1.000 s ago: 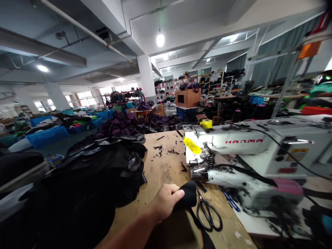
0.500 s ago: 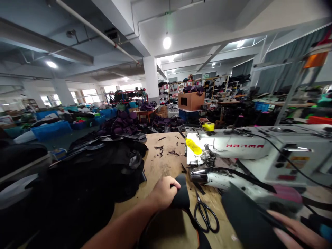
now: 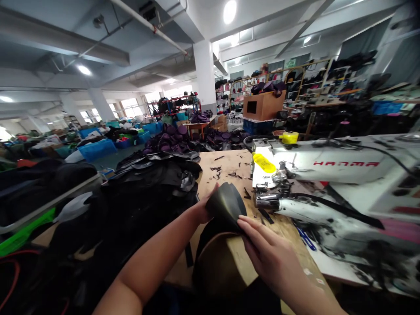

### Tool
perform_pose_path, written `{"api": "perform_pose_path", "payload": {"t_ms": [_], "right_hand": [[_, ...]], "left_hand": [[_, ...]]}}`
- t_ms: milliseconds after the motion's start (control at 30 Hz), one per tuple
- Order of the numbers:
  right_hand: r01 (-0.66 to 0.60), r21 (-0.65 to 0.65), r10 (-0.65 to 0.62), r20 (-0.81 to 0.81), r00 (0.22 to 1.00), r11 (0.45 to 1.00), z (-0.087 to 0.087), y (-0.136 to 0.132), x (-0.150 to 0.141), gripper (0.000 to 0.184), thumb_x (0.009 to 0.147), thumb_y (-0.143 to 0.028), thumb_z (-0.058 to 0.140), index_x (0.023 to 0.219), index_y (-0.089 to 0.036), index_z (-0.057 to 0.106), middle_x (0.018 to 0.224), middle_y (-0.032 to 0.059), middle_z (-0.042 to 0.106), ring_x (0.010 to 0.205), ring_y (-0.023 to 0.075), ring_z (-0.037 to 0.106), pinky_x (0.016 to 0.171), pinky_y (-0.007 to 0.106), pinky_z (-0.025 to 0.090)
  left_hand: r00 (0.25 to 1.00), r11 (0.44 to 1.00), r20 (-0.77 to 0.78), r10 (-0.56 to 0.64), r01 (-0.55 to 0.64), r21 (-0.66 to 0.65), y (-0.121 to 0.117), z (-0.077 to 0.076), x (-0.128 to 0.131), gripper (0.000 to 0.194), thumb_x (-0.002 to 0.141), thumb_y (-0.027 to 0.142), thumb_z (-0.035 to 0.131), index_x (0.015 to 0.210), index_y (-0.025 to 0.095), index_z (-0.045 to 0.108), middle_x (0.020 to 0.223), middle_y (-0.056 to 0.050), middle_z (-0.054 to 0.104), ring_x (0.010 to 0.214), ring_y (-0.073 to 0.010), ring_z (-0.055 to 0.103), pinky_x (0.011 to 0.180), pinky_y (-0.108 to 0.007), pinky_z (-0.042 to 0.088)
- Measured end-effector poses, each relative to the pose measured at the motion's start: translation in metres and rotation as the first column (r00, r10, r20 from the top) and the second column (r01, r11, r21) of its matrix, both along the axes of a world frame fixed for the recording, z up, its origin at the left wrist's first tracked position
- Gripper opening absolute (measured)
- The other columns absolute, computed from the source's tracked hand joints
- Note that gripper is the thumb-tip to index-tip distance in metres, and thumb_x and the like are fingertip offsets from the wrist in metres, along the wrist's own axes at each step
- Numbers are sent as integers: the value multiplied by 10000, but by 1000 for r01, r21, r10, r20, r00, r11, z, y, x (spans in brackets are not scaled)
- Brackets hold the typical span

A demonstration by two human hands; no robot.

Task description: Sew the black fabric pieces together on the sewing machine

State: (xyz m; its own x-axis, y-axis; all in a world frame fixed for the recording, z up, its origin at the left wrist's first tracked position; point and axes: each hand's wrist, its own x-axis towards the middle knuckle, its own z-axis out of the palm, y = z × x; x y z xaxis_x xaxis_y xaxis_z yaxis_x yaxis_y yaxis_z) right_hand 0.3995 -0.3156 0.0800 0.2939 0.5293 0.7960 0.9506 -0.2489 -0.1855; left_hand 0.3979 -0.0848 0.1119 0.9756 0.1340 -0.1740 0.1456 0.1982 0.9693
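Sewing workshop, big open factory floor.
HANMA-marked sewing machine (image 3: 328,164) at 3 o'clock, dark offcuts (image 3: 235,175) on the wooden counter (image 3: 226,164), black sheet material (image 3: 157,192) heaped at 8. Loaded racks (image 3: 241,87) at 1, blue bins (image 3: 97,151) at 9, purple goods (image 3: 172,135) piled around 10. Ceiling beam (image 3: 183,22) and exposed pipe (image 3: 141,20) up at 11, column (image 3: 205,74) near 12, room runs deep behind.

Far off, right of centre, a cardboard box (image 3: 269,108) heaped with purple pieces (image 3: 267,88) stands over a blue crate (image 3: 257,127) (the dark square (image 3: 252,107) on the box could be a hole or a patch). A white pillar (image 3: 205,76) rises farther left, a lamp (image 3: 229,12) glows overhead, and a blue bin (image 3: 98,151) sits far left.
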Motion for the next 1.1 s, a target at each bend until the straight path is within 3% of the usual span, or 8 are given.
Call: {"api": "perform_pose_path", "payload": {"t_ms": [133,267,400,567,667,767,867,1100], "right_hand": [[-52,-124,50,-21,999,991,-21,10,-13,406,961,-102,458,1324,-183,620,1351,148,636,1111,258,694,862,351,623],[-206,-91,178,-248,952,974,-33,15,3,333,963,-284,577,1283,-215,636,1328,137,635,1135,257,670,915,362,602],[-77,77,108,-589,801,994,-47,18,59,544,888,-467,674,1360,-210,586,1361,147,620,1237,308,606,1021,470,534],[-488,38,248,-894,373,872,-63,35,90,430,920,-537,570,1065,-162,723,1072,103,744,982,295,693,866,413,569],[-420,55,225,-902,367,906,-60,44,82,371,879,-516,616,859,-162,725,879,69,754,835,284,691,738,360,551],[-274,8,146,-861,487,962,-48,38,71,280,833,-444,671,905,-183,745,892,50,766,831,284,694,720,335,528],[-229,-90,52,-834,550,969,-37,14,60,199,820,-368,675,912,-212,757,883,34,771,803,271,695,712,323,520],[-366,82,222,-905,362,927,-37,-13,63,372,856,-470,661,1119,-213,723,1079,72,741,994,281,674,869,356,542]], "left_hand": [[967,969,-99,-235,224,-109,16,9,12,703,649,795,695,786,106,694,768,-120,721,738,-226,683,729,-331,556],[941,934,-260,-219,279,223,24,25,12,324,609,368,833,770,120,701,693,-56,708,590,-168,634,596,-279,511],[921,750,-214,-325,389,535,19,45,3,254,721,361,712,804,121,724,672,-11,678,582,-132,591,559,-231,443],[942,470,-43,-332,205,858,10,67,-1,218,813,308,615,725,130,705,657,4,654,617,-135,586,600,-230,440],[962,410,146,-230,-40,911,9,73,0,305,790,197,629,1077,162,725,962,-33,748,903,-200,685,847,-278,510],[958,409,263,-113,-197,891,11,71,2,585,767,151,663,1347,183,593,1200,-85,718,1111,-242,669,993,-331,484],[967,502,203,-152,-101,859,11,56,6,358,778,167,660,1133,160,703,1089,-67,749,1039,-229,688,926,-305,510],[950,641,50,-307,168,749,-6,4,13,154,743,223,669,855,132,721,793,-3,706,739,-145,631,653,-228,450]]}}
